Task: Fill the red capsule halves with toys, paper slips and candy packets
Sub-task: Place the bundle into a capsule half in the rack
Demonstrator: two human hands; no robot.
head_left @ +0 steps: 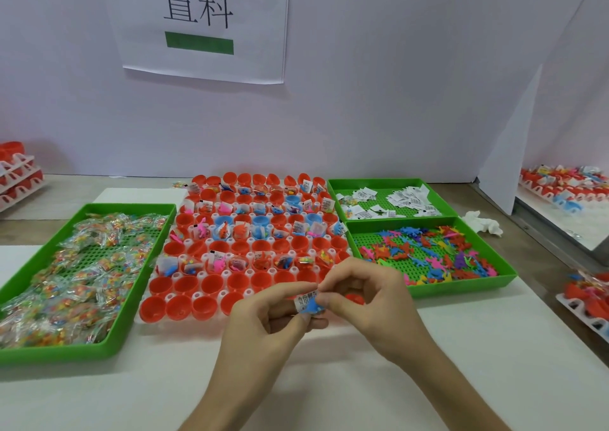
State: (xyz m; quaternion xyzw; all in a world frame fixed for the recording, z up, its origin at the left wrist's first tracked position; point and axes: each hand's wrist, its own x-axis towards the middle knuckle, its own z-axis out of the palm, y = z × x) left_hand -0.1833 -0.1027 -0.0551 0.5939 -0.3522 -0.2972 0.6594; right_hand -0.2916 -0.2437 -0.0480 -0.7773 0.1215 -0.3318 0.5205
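A plain white wall rises behind the beige bench, bearing a paper sign with two black characters and a green bar, while a white panel stands at the right and a white mat covers the bench's near part under soft, even light.

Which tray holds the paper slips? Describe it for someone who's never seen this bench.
Find the white rack of red capsule halves mid-table; two green trays sit to its right. Take the far tray, nearer the wall: it holds white printed paper slips, while the near tray holds coloured toys.
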